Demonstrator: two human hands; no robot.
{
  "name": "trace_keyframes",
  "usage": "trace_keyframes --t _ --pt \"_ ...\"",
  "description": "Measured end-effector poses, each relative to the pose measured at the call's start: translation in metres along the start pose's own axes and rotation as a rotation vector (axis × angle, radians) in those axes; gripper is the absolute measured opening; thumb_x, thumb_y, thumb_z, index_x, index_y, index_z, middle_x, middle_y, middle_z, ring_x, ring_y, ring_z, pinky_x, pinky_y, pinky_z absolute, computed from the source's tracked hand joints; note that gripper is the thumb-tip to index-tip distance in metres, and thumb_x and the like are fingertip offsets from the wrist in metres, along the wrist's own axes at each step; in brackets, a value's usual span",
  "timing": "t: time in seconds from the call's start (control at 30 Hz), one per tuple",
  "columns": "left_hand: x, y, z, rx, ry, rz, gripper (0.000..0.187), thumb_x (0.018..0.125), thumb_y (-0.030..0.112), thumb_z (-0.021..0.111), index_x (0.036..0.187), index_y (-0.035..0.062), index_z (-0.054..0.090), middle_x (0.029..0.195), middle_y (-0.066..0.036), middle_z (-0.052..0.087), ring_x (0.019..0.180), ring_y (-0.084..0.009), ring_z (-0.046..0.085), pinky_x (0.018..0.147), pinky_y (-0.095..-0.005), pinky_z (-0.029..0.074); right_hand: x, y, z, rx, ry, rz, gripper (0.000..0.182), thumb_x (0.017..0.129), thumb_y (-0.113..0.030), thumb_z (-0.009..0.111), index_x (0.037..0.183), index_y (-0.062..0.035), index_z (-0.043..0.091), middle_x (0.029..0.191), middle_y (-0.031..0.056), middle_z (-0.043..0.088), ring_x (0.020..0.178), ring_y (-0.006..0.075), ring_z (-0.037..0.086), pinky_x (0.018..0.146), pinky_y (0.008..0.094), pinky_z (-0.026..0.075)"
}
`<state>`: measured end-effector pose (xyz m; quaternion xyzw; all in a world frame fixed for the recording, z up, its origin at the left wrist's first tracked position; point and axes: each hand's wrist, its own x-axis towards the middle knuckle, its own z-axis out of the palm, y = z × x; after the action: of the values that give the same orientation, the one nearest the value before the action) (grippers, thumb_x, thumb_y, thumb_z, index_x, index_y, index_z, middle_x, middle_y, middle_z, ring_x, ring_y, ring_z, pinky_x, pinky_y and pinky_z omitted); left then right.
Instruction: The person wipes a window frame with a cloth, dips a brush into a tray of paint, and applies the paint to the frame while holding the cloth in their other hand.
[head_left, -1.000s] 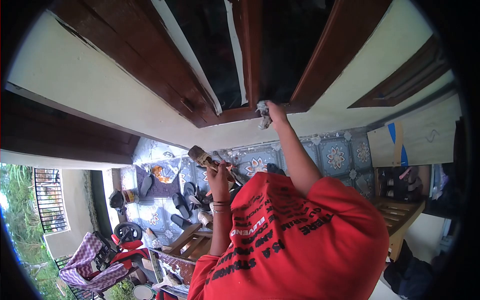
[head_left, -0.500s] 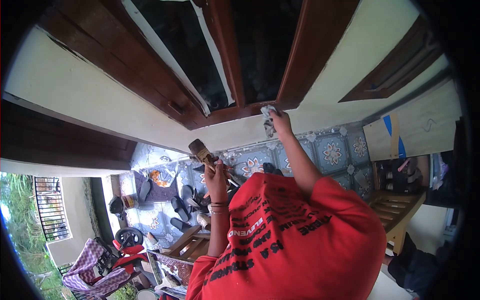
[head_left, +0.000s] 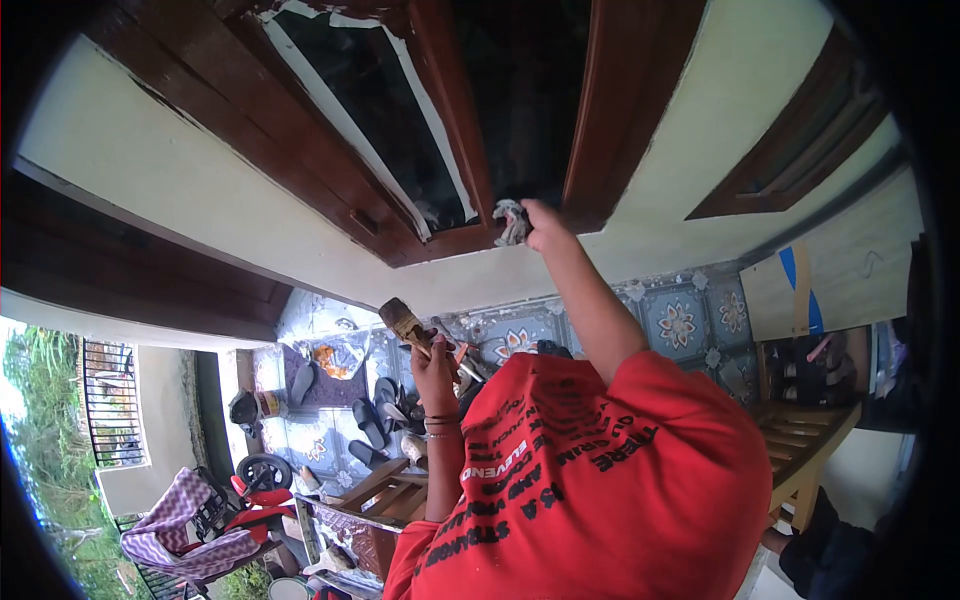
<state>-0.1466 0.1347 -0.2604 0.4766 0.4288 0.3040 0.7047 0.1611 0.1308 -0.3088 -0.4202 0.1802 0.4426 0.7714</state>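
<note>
My left hand (head_left: 433,368) is closed around a paintbrush (head_left: 408,322), its dark bristles pointing up and away from me. A crumpled, stained rag (head_left: 511,222) is gripped in my right hand (head_left: 545,222). That rag lies against the lower rail of the brown wooden window frame (head_left: 460,240), at the foot of the upright between two dark glass panes. White strips (head_left: 345,130) edge the left pane. Below the frame runs a pale wall (head_left: 470,275); the brush is held in front of it, apart from the window.
Several dark slippers (head_left: 367,422) lie on the patterned tile floor (head_left: 677,325) near a plastic sheet (head_left: 345,357) with orange bits. A wooden bench (head_left: 800,440) stands at right. A red stroller-like item with a purple zigzag cloth (head_left: 170,520) is at lower left. Shelves (head_left: 815,360) hold shoes.
My right hand has moved left with the rag, from the frame's lower right part to the foot of the middle upright. The paintbrush stays in my left hand, and the view has shifted slightly.
</note>
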Motion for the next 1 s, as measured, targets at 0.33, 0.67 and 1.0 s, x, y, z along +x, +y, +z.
trace_keyframes --t 0.33,0.67,1.0 --pt "-0.001 -0.007 0.009 -0.001 -0.069 0.017 0.019 0.088 0.017 0.053 0.102 0.0041 0.049 0.065 -0.001 0.052 0.043 -0.0046 0.041 0.034 -0.019 0.029 -0.082 -0.049 0.01 -0.247 -0.275 -0.123 0.023 0.089 -0.024 0.047 0.091 -0.0031 0.057 0.068 0.0049 0.057 0.053 0.012 0.053 0.043 0.0247 0.044" --pt "-0.005 -0.008 -0.004 -0.022 -0.022 0.044 0.021 0.088 0.016 0.053 0.105 0.0047 0.05 0.067 -0.002 0.053 0.038 -0.0044 0.037 0.032 -0.0195 0.026 0.025 0.017 -0.002 -0.207 -0.024 -0.007 0.016 0.087 -0.016 0.049 0.087 -0.0033 0.059 0.076 0.0061 0.06 0.062 0.0161 0.058 0.054 0.0335 0.049" --pt "-0.005 -0.01 0.005 -0.04 -0.086 0.03 0.019 0.089 0.02 0.054 0.1 0.0046 0.051 0.067 -0.001 0.053 0.045 -0.0054 0.042 0.037 -0.0196 0.031 -0.14 -0.079 0.04 0.193 -1.064 -0.307 0.029 0.088 -0.025 0.044 0.092 0.0025 0.054 0.065 0.0088 0.049 0.054 0.0137 0.042 0.045 0.0238 0.035"
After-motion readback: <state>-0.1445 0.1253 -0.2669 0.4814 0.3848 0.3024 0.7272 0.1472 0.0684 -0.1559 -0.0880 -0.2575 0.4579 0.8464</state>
